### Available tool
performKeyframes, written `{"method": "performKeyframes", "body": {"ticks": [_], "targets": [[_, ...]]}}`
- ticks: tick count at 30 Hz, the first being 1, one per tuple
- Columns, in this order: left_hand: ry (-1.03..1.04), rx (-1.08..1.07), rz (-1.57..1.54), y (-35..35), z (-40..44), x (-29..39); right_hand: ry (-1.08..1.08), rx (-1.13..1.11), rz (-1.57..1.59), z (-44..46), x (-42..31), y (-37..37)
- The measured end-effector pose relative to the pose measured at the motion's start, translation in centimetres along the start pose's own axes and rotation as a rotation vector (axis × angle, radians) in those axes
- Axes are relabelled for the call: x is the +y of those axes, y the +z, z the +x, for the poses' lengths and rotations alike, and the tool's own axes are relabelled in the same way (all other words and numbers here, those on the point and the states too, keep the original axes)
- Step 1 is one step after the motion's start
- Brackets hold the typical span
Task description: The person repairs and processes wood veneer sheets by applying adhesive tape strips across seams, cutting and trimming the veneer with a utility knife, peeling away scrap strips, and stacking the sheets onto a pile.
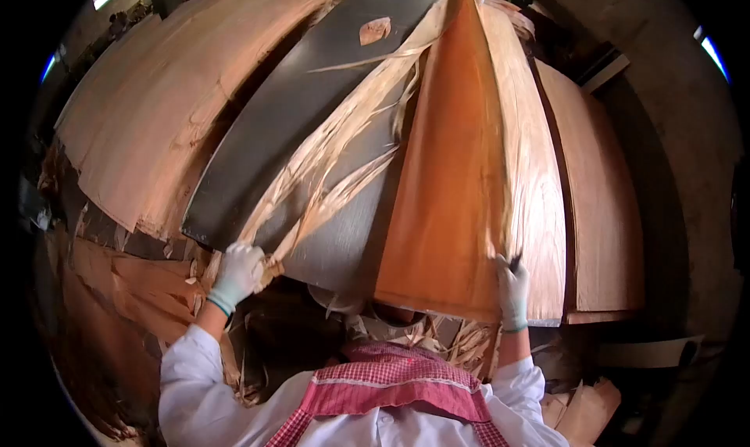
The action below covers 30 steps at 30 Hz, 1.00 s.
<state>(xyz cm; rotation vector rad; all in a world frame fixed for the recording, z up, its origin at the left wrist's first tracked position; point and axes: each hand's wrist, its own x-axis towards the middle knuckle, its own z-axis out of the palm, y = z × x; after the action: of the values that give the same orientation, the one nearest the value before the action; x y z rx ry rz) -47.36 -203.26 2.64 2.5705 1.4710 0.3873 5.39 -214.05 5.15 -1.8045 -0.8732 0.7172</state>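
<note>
Clenched on wood strips (332,138), the left hand (241,269) does best holding them clear of the orange sheet (445,181); the right hand (512,291) grasps a small dark object (516,261).

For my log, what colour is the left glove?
The glove is white, its cuff pale green, in head view.

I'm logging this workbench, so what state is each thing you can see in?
Left hand: gloved, closed on strips
Strips: torn, frayed, gathered at the near end
Right hand: gloved, fingers curled
Dark object: at right fingers, mostly hidden
Orange sheet: laid out, narrowing away
Dark top: partly covered
Scrap: loose
Left stack: piled, edges ragged
Apron: worn
</note>
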Motion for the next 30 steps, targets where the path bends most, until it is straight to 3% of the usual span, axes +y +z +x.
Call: {"method": "performKeyframes", "body": {"ticks": [6,8,10,12,14,16,17,19,23,27,29,30], "targets": [[-0.196,-0.079,0.004,3.3,-8.1,-3.5,0.010,0.110,-0.065,-1.1,-0.8,-6.1],[-0.442,-0.191,-0.004,4.8,-14.7,-8.9,-0.021,0.106,-0.143,-0.9,-0.7,-7.9],[-0.773,-0.613,0.140,6.9,-23.4,-15.8,-0.073,0.113,-0.205,-0.7,-0.3,-9.7],[-0.653,-0.910,0.163,4.2,-30.2,-17.8,-0.152,0.134,-0.270,-0.1,1.1,-11.3],[-0.479,-0.851,0.193,3.0,-29.3,-18.7,-0.114,0.136,-0.258,0.1,0.9,-12.5],[-0.629,-0.610,-0.108,3.3,-25.2,-17.3,-0.127,0.138,-0.255,0.3,1.0,-14.0],[-0.699,-0.497,-0.135,0.8,-19.8,-12.6,-0.129,0.135,-0.241,0.3,0.2,-14.0],[-0.535,-0.260,-0.090,1.4,-12.4,-8.7,-0.120,0.134,-0.290,0.8,-0.2,-14.5],[-0.365,-0.074,-0.139,1.3,-2.1,-0.4,-0.131,0.144,-0.339,1.5,-0.1,-16.3],[-0.213,0.004,-0.281,3.6,1.6,3.2,-0.084,0.146,-0.278,1.4,-1.0,-19.5],[-0.261,-0.148,-0.342,4.8,3.2,6.0,-0.073,0.160,-0.320,2.1,-0.3,-22.2],[-0.179,-0.127,-0.395,6.6,3.9,7.2,-0.079,0.158,-0.340,2.3,-0.2,-23.4]]}}
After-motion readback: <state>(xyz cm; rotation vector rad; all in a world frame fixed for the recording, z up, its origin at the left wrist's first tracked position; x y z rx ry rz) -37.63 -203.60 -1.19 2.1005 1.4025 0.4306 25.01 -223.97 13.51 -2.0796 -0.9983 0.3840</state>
